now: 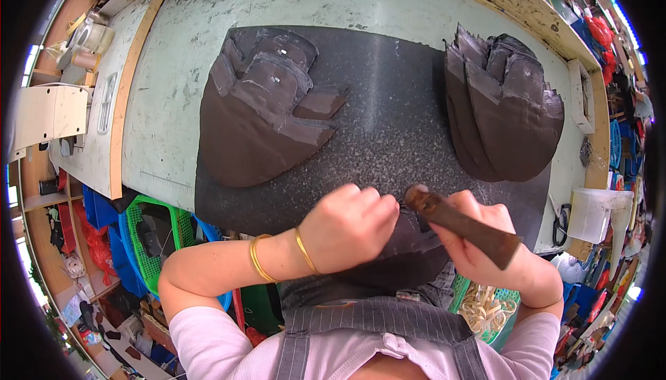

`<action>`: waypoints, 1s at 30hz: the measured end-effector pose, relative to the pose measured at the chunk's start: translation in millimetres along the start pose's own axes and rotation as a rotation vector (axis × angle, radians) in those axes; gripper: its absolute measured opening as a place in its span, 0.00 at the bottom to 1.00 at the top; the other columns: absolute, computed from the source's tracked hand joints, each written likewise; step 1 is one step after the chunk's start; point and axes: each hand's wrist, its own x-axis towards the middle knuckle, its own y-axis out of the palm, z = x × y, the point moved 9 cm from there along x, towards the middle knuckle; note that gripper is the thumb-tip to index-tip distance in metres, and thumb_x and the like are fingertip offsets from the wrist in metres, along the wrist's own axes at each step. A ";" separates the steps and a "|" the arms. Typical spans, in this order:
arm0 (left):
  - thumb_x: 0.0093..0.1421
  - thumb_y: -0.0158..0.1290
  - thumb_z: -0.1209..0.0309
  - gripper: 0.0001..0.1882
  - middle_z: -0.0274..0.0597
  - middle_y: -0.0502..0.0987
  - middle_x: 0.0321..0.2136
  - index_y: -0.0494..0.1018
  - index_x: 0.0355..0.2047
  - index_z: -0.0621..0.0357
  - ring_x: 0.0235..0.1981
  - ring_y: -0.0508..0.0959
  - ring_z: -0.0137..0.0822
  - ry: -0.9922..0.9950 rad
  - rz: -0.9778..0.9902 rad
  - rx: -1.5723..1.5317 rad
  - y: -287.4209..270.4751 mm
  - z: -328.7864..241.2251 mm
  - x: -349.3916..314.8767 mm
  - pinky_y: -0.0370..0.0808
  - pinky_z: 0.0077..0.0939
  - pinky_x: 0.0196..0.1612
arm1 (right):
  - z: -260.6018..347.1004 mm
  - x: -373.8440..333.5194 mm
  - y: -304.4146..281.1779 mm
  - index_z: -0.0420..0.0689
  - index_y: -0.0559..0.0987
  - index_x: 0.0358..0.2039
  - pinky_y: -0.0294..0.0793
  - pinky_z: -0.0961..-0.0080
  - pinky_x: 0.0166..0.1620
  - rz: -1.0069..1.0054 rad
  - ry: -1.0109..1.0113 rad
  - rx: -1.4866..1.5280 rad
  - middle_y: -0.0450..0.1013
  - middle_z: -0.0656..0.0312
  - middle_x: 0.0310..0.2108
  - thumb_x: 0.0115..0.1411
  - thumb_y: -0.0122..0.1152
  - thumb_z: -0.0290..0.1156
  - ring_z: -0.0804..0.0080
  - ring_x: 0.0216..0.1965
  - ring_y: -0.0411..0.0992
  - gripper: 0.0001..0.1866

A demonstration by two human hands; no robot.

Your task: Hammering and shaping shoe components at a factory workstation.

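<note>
My left hand (350, 227) is closed, knuckles up, on a dark brown cut piece (409, 241) at the near edge of the black mat (388, 151). Close beside it on the right, my right hand (479, 234) grips a hammer (465, 224) with a worn brown wooden handle. The handle slants down to the right, and its head end lies near my left fingers. What exactly the left fingertips pinch is hidden. Beyond my hands, a fanned stack of dark brown shoe-upper-like pieces (257, 137) lies at left and another stack (506, 123) at right.
A pale worktable (166, 123) carries the mat, with a wooden rail (135, 96) at left. Black-handled scissors (560, 224) and a white plastic tub (590, 213) are at right. A green basket (149, 241) stands lower left; another below right holds pale strips (489, 307).
</note>
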 end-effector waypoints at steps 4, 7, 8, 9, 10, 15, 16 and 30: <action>0.43 0.61 0.70 0.12 0.30 0.74 0.29 0.78 0.31 0.54 0.24 0.71 0.31 -0.187 -0.071 -0.227 -6.0 30.5 -8.5 0.66 0.25 0.25 | -14.7 -0.7 20.5 0.44 0.70 0.47 0.69 0.67 0.19 0.070 0.125 0.091 0.66 0.60 0.26 0.50 0.60 0.25 0.61 0.21 0.72 0.22; 0.44 0.60 0.70 0.11 0.29 0.74 0.29 0.78 0.32 0.52 0.23 0.71 0.30 -0.174 -0.079 -0.225 -5.6 25.7 -15.4 0.66 0.24 0.25 | -5.6 3.2 3.6 0.44 0.72 0.45 0.69 0.68 0.19 0.009 0.085 0.099 0.66 0.60 0.26 0.50 0.60 0.24 0.61 0.21 0.72 0.20; 0.44 0.60 0.70 0.11 0.29 0.74 0.29 0.78 0.32 0.52 0.23 0.71 0.30 -0.182 -0.078 -0.223 -6.9 23.6 -16.1 0.66 0.24 0.25 | -1.1 3.1 -2.6 0.44 0.73 0.45 0.69 0.68 0.19 -0.031 0.057 0.081 0.66 0.60 0.25 0.50 0.60 0.23 0.61 0.21 0.71 0.20; 0.45 0.58 0.71 0.11 0.29 0.74 0.29 0.78 0.32 0.52 0.23 0.71 0.30 -0.167 -0.063 -0.172 -8.5 19.5 -15.8 0.65 0.24 0.25 | 10.2 5.9 -3.1 0.44 0.74 0.46 0.68 0.68 0.19 -0.058 -0.025 0.032 0.66 0.59 0.25 0.50 0.59 0.23 0.61 0.21 0.71 0.20; 0.45 0.57 0.71 0.10 0.29 0.74 0.28 0.78 0.31 0.52 0.23 0.71 0.29 -0.141 -0.053 -0.120 -9.5 17.6 -13.7 0.65 0.23 0.24 | 9.5 7.1 -2.8 0.44 0.74 0.46 0.68 0.68 0.19 -0.061 -0.027 0.028 0.66 0.59 0.25 0.50 0.59 0.23 0.61 0.21 0.71 0.20; 0.45 0.56 0.72 0.10 0.29 0.74 0.28 0.78 0.31 0.53 0.23 0.71 0.29 -0.133 -0.088 -0.080 -10.2 10.7 -17.3 0.65 0.24 0.24 | 5.6 11.3 12.4 0.46 0.74 0.47 0.69 0.67 0.19 0.094 0.038 0.037 0.66 0.60 0.27 0.50 0.59 0.24 0.62 0.22 0.72 0.21; 0.44 0.57 0.72 0.11 0.29 0.74 0.28 0.78 0.31 0.53 0.23 0.71 0.29 -0.159 -0.069 -0.139 -10.8 17.3 -19.0 0.65 0.24 0.24 | 4.5 11.7 22.3 0.46 0.74 0.46 0.69 0.67 0.19 0.191 0.068 0.026 0.66 0.60 0.27 0.50 0.59 0.25 0.62 0.22 0.72 0.20; 0.42 0.62 0.71 0.13 0.28 0.74 0.28 0.78 0.32 0.52 0.23 0.70 0.29 -0.294 -0.162 -0.167 -14.8 21.3 -45.9 0.65 0.24 0.24 | 22.7 20.3 29.3 0.46 0.73 0.48 0.67 0.69 0.17 0.179 -0.041 -0.037 0.63 0.61 0.24 0.50 0.59 0.25 0.65 0.20 0.71 0.21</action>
